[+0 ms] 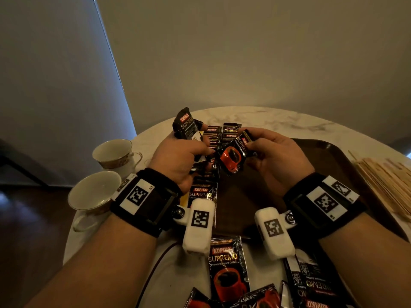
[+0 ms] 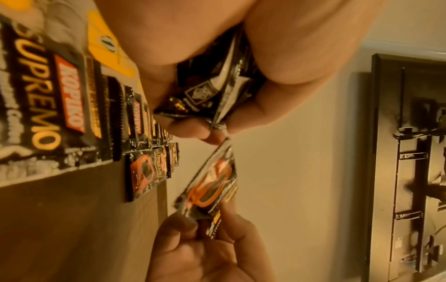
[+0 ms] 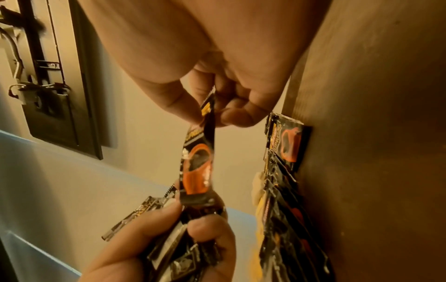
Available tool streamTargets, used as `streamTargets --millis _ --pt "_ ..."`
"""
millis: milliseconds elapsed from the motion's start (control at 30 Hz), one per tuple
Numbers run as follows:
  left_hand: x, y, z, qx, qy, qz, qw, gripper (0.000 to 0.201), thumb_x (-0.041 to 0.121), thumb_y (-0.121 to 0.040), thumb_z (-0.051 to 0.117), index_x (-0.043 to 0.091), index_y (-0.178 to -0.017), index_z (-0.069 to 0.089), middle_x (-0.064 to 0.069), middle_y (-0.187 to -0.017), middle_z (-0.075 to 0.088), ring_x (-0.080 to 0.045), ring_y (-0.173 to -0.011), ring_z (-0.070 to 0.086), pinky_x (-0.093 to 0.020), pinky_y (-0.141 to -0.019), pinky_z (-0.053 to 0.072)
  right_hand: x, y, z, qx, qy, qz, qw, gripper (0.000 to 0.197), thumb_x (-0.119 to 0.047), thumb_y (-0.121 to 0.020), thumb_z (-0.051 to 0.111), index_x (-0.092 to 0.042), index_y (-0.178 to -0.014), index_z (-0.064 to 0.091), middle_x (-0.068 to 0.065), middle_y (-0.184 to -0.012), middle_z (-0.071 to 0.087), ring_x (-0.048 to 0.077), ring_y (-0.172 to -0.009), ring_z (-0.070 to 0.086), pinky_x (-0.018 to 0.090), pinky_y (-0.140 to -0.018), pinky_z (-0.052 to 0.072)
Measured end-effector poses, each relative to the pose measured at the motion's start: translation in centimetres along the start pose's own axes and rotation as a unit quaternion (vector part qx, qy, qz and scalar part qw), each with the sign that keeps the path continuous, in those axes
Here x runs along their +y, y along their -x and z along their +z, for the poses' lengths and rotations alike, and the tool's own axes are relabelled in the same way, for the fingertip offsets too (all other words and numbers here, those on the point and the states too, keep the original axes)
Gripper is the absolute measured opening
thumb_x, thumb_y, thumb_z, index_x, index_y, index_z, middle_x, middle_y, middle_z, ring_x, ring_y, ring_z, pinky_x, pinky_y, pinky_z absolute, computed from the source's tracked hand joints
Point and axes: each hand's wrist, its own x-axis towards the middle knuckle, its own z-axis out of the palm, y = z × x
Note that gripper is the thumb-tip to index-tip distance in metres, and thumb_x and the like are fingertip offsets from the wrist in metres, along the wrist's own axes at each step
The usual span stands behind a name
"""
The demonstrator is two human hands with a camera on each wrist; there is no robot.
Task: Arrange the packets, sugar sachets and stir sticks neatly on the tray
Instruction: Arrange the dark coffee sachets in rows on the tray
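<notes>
A black coffee packet with a red cup print (image 1: pixel 231 160) hangs over the dark brown tray (image 1: pixel 333 158). My right hand (image 1: pixel 251 144) pinches its top edge and my left hand (image 1: pixel 209 152) pinches its lower end. The left hand also grips a bundle of several more packets (image 1: pixel 185 126), seen close in the left wrist view (image 2: pixel 212 91). The right wrist view shows the shared packet (image 3: pixel 198 166) stretched between the right hand's fingertips (image 3: pixel 185 112) and the left hand below. A row of overlapping packets (image 1: pixel 203 194) lies along the tray's left side, with yellow sachets (image 2: pixel 108 47) under it.
Wooden stir sticks (image 1: pixel 387 183) lie in a pile right of the tray. Two empty teacups (image 1: pixel 94 192) (image 1: pixel 113 152) stand at the table's left edge. Several loose packets (image 1: pixel 226 270) lie on the marble table (image 1: pixel 278 121) near its front edge.
</notes>
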Motion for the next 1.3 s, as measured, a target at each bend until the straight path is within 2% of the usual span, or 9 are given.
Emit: streamTargets --millis 133,267,400,500,600,800,933,1133,1300 --pt "-0.1 0.3 0.2 -0.013 -0.018 -0.008 1.0 0.04 -0.012 -0.082 0.067 0.017 -0.109 0.068 -0.001 -0.08 0.067 -0.023 -0.081 0.064 -0.033 -0.057 0.049 0.0 0.1 -0.2 -0.002 -0.031 -0.011 0.999 0.025 0.012 -0.092 0.054 -0.005 -0.101 0.07 0.009 -0.094 0.076 0.016 -0.077 0.073 0.024 -0.056 0.054" --pt "0.0 0.8 0.6 -0.033 -0.049 -0.006 0.998 0.042 -0.001 -0.082 0.078 0.013 -0.12 0.064 -0.003 -0.089 0.077 -0.018 -0.077 0.074 -0.031 -0.058 0.055 0.1 0.4 -0.2 -0.021 -0.027 -0.019 0.999 0.021 0.007 -0.09 0.062 -0.008 -0.1 0.072 0.009 -0.099 0.078 0.017 -0.082 0.074 0.023 -0.059 0.056" --pt "0.0 1.0 0.6 -0.06 -0.057 -0.024 0.996 0.047 -0.006 -0.082 0.075 0.009 -0.126 0.065 -0.02 -0.112 0.075 -0.037 -0.099 0.074 -0.052 -0.083 0.059 0.2 0.4 -0.2 -0.032 -0.041 -0.006 0.999 0.024 -0.008 -0.079 0.071 -0.012 -0.103 0.072 0.008 -0.106 0.077 0.019 -0.092 0.073 0.025 -0.071 0.059" --pt "0.2 1.2 0.5 -0.095 -0.043 -0.039 0.994 0.045 -0.006 -0.084 0.072 0.01 -0.126 0.066 -0.021 -0.114 0.074 -0.036 -0.094 0.073 -0.039 -0.062 0.059 0.0 0.4 -0.3 -0.023 -0.083 0.012 0.996 0.022 -0.013 -0.077 0.072 -0.016 -0.099 0.069 0.003 -0.096 0.076 0.016 -0.082 0.072 0.023 -0.068 0.055" --pt "0.1 1.3 0.6 -0.123 -0.034 -0.033 0.991 0.053 -0.006 -0.082 0.074 0.004 -0.133 0.062 -0.026 -0.121 0.071 -0.04 -0.099 0.071 -0.034 -0.057 0.055 -0.1 0.4 -0.4 -0.008 -0.118 0.021 0.993 0.02 -0.015 -0.078 0.071 -0.018 -0.098 0.068 0.001 -0.09 0.075 0.01 -0.07 0.069 0.018 -0.058 0.052" --pt "0.0 1.2 0.9 -0.05 -0.027 0.006 0.998 0.035 -0.008 -0.086 0.07 0.016 -0.112 0.069 -0.012 -0.098 0.078 -0.03 -0.085 0.074 -0.033 -0.057 0.055 0.3 0.6 -0.3 -0.029 -0.022 0.042 0.998 0.037 -0.019 -0.076 0.076 -0.01 -0.11 0.065 0.017 -0.114 0.072 0.029 -0.097 0.069 0.038 -0.083 0.06" --pt "0.0 1.0 1.0 -0.013 -0.026 0.008 1.0 0.032 -0.005 -0.087 0.072 0.019 -0.107 0.068 -0.013 -0.102 0.078 -0.032 -0.088 0.074 -0.033 -0.057 0.055 0.7 0.7 0.0 -0.018 0.054 0.042 0.998 0.017 -0.007 -0.079 0.076 -0.009 -0.093 0.067 0.007 -0.085 0.071 0.017 -0.073 0.068 0.029 -0.065 0.058" --pt "0.4 0.4 0.1 0.061 0.033 0.007 0.998 0.029 0.0 -0.091 0.071 0.014 -0.116 0.065 -0.008 -0.084 0.072 -0.02 -0.073 0.068 -0.032 -0.055 0.054 0.9 -1.1 -1.7 0.132 0.107 0.108 0.98 0.012 -0.002 -0.089 0.072 -0.009 -0.098 0.069 0.008 -0.083 0.071 0.02 -0.073 0.064 0.029 -0.064 0.055" --pt "0.8 -0.1 -0.6 0.083 0.054 0.015 0.995 0.028 0.001 -0.091 0.071 0.015 -0.114 0.064 -0.001 -0.067 0.07 -0.019 -0.066 0.066 -0.031 -0.056 0.051 1.3 -2.1 -1.7 0.147 0.212 0.179 0.949 0.009 0.004 -0.089 0.066 -0.003 -0.094 0.067 0.013 -0.082 0.067 0.018 -0.065 0.059 0.029 -0.062 0.052"
